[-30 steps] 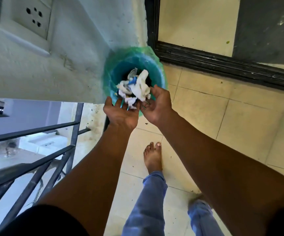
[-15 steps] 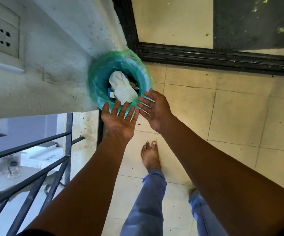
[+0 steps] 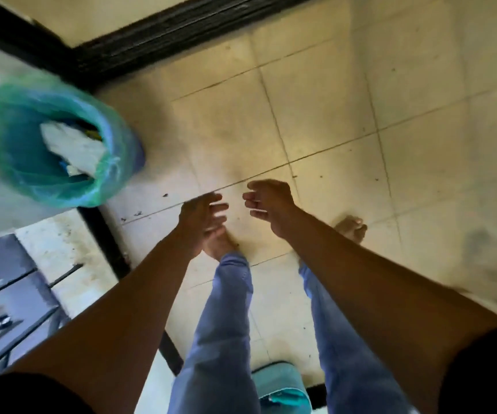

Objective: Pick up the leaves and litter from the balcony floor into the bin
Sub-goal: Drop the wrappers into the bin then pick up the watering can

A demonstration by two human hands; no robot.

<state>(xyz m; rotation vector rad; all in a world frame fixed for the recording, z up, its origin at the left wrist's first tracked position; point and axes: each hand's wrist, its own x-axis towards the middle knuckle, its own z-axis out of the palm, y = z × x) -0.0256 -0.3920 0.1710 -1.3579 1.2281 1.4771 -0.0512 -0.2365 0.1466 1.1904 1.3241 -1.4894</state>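
Observation:
The bin [image 3: 5,144], lined with a green-blue plastic bag, stands at the left against the wall. White crumpled paper [image 3: 74,147] and other litter lie inside it. My left hand [image 3: 201,218] hovers over the tiled floor to the right of the bin, fingers spread and holding nothing. My right hand [image 3: 266,204] is beside it, fingers loosely curled, empty. A few small dark bits of debris [image 3: 138,213] lie on the tiles between the bin and my hands. The picture is blurred by motion.
A dark door frame [image 3: 163,34] runs along the back. A metal railing [image 3: 17,297] borders the balcony at the lower left. My bare feet [image 3: 350,230] stand on the beige tiles. A teal object [image 3: 280,386] sits at the bottom between my legs.
The paper dropped from my hands into the bin. Both hands pulled back from the bin and moved right, and the view swung right, leaving the bin at the left.

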